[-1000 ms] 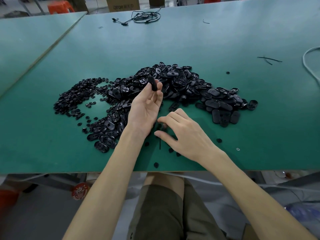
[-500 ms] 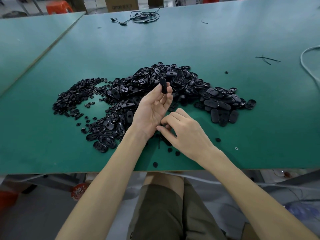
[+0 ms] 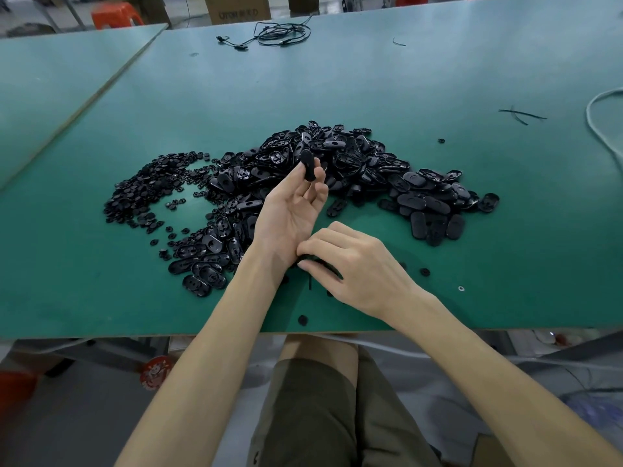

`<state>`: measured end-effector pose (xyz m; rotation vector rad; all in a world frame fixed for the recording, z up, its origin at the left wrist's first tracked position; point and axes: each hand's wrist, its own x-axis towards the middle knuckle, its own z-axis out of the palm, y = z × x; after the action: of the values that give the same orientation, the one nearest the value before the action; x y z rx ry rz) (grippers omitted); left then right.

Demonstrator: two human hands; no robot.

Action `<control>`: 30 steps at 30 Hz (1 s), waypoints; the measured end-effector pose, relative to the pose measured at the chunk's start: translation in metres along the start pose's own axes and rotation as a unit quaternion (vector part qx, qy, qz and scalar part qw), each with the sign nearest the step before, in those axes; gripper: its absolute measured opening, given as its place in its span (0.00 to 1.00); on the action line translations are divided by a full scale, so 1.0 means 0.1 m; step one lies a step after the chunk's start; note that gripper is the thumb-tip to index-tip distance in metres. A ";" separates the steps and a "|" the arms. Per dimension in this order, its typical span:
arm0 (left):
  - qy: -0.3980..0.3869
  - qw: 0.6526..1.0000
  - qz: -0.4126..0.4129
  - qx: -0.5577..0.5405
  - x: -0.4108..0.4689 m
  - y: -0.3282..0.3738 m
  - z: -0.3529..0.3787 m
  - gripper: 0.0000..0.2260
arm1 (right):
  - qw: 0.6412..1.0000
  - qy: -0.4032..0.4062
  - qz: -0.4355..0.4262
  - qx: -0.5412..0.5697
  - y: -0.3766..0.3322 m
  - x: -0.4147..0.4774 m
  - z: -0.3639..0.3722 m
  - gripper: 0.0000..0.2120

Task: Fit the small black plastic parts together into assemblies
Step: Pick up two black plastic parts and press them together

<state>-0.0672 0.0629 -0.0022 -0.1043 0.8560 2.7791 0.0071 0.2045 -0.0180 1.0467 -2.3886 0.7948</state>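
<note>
the left hand (image 3: 290,214) stays raised palm-up over the table (image 3: 438,69), its thumb and fingers still pinching one oval black part (image 3: 308,165) upright above the big pile of black parts (image 3: 377,166), a touch further right than a second ago. the right hand (image 3: 360,264) has drawn in against the left wrist, its fingers (image 3: 323,241) now curled down over loose small pieces (image 3: 312,281) on the table; i cannot tell whether they grasp one.
</note>
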 end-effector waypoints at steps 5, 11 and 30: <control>0.007 0.999 0.012 -0.030 0.01 0.02 -0.01 0.07 | 1.000 -0.010 -0.001 0.010 -0.02 0.00 -0.01 0.06; 0.005 0.998 0.019 -0.062 0.01 0.06 -0.02 0.07 | 1.000 -0.025 0.001 0.013 -0.02 0.00 0.00 0.07; -0.025 0.978 0.016 0.205 -0.01 -0.04 -0.04 0.05 | 0.973 0.121 0.177 0.081 0.06 0.03 -0.03 0.07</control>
<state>-0.0650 0.0637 -0.0075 0.0502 1.4031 2.5561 0.0006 0.2085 -0.0161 0.5420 -2.3537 1.1847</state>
